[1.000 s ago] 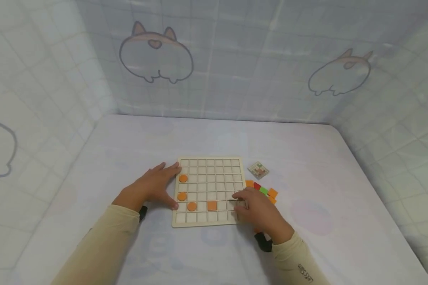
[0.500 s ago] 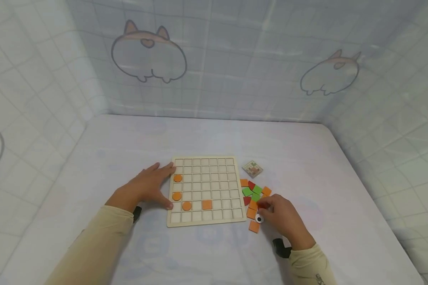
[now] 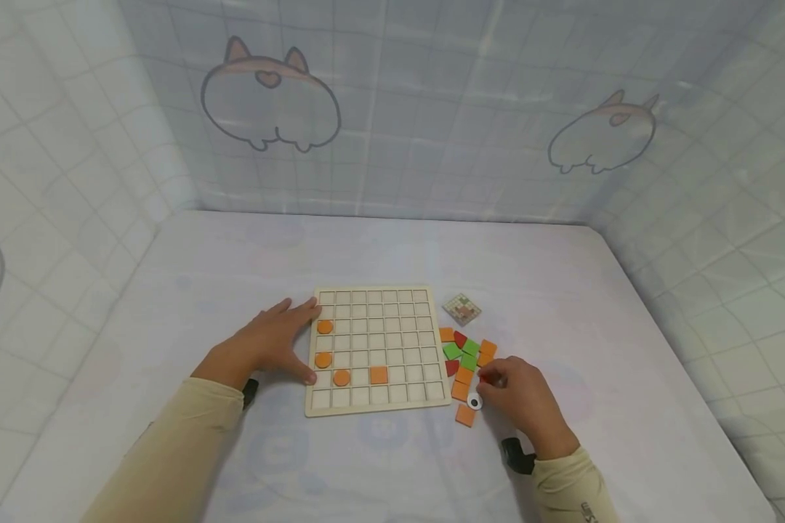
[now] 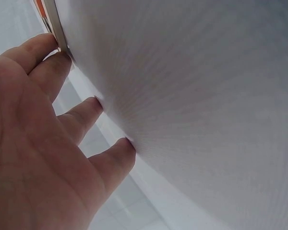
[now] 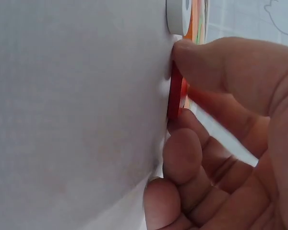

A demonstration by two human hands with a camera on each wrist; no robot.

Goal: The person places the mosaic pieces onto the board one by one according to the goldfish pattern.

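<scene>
A pale grid board (image 3: 360,323) lies on the table, bearing several round orange pieces (image 3: 325,327) and one orange square (image 3: 379,375). My left hand (image 3: 268,341) has its fingers spread, thumb and fingertip touching the board's left edge. In the left wrist view, the fingertips of that hand (image 4: 62,115) rest on the table and board edge. To the right of the board, my right hand (image 3: 520,392) pinches a red piece (image 5: 175,98) between thumb and fingers, low at the table surface. Most of its shape is hidden by the fingers.
Loose orange squares (image 3: 465,415), green pieces (image 3: 452,351) and red pieces (image 3: 453,368) lie along the board's right side. A white round piece with a black dot (image 3: 474,402) sits beside my right hand. Behind them lies a small patterned card (image 3: 462,309).
My right hand has moved right, from over the board's right edge to the loose pieces, and pinches a red piece there. The left hand stays at the board; the head view has shifted slightly.
</scene>
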